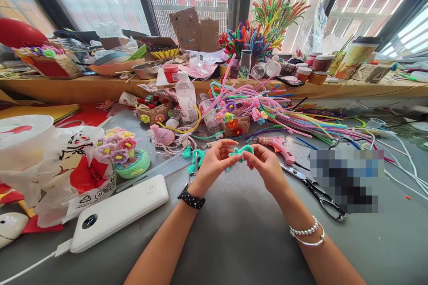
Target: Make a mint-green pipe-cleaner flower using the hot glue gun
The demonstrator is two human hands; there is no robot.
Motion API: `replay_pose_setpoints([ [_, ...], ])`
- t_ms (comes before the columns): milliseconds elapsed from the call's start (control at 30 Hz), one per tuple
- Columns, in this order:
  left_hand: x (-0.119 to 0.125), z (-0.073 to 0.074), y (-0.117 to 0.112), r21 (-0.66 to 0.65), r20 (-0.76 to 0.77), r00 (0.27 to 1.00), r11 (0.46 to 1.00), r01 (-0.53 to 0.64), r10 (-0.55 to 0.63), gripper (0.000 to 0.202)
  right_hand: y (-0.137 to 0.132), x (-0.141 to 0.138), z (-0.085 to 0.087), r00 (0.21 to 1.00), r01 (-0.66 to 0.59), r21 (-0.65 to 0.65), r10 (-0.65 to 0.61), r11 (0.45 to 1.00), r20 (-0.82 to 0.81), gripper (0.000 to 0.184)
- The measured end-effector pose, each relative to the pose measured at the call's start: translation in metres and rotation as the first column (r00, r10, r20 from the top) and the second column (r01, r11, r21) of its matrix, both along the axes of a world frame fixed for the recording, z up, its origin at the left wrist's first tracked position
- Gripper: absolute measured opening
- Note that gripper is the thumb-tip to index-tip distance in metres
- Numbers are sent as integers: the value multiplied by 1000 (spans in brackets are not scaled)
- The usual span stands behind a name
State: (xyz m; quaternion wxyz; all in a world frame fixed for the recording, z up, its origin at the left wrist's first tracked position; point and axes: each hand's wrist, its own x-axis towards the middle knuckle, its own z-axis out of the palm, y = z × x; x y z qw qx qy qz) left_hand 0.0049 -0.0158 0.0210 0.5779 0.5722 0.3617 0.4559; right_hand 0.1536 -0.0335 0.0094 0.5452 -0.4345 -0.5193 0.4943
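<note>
Both my hands meet above the grey table, pinching a small teal pipe cleaner piece [246,149] that is bent into loops. My left hand [216,160] grips its left end between thumb and fingers, and my right hand [264,160] grips its right end. More teal fuzzy pieces [199,156] lie just left of my left hand, beside small scissors [195,164] partly hidden by that hand. A pink hot glue gun [278,146] rests just beyond my right hand. Large black-handled scissors [317,191] lie to the right of my right wrist.
A white power bank [120,213] with a cable lies at left, near a fuzzy flower pot [133,164] and a plastic bag [76,169]. Long pipe cleaners [294,120] spread across the back right, near a plastic bottle [186,98]. White cables [406,156] trail at far right.
</note>
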Motion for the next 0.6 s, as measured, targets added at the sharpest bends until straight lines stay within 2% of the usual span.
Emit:
replay_pose_setpoints([
  [267,-1,1,0,-37,24,1000,999,11,-10,43,0,-1,-2,997,55,47,-53,997,-54,20],
  [600,0,-2,2,-69,15,1000,998,-5,6,41,1,-3,-2,989,109,6,-108,994,-101,21],
])
